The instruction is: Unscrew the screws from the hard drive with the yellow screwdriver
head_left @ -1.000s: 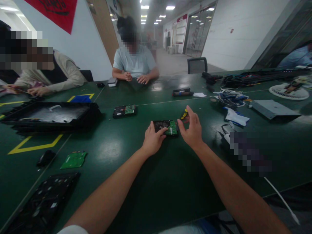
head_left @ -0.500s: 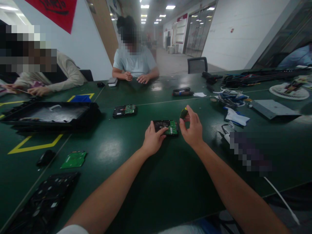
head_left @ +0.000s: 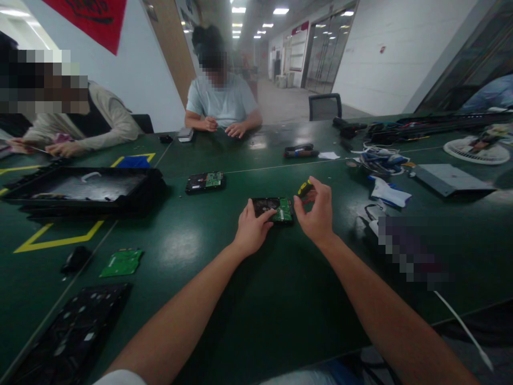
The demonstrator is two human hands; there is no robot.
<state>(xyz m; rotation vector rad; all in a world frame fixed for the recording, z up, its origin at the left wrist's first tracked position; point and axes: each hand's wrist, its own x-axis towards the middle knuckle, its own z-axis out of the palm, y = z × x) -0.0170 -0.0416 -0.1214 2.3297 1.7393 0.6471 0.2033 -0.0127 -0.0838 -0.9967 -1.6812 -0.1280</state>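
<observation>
A hard drive (head_left: 285,210) lies on the green table, its circuit board facing up at the right end. My left hand (head_left: 253,227) grips it from the near left side, fingers over the far edge and thumb lying across the board. Just right of the drive, my right hand (head_left: 316,211) holds a screwdriver (head_left: 305,187) by its black and yellow handle, pinched between thumb and fingers. The handle leans to the lower left. I cannot make out the screwdriver's shaft or tip.
A second hard drive (head_left: 206,182) rests farther back. To the left are a black casing (head_left: 80,187), a loose green circuit board (head_left: 121,262) and a black plate-like part (head_left: 72,331). Cables (head_left: 382,160) and a metal box (head_left: 452,179) lie right. Two people sit across the table.
The screwdriver handle has turned and tilted in my right hand, so more of its yellow shows. My left hand and the hard drive keep their place.
</observation>
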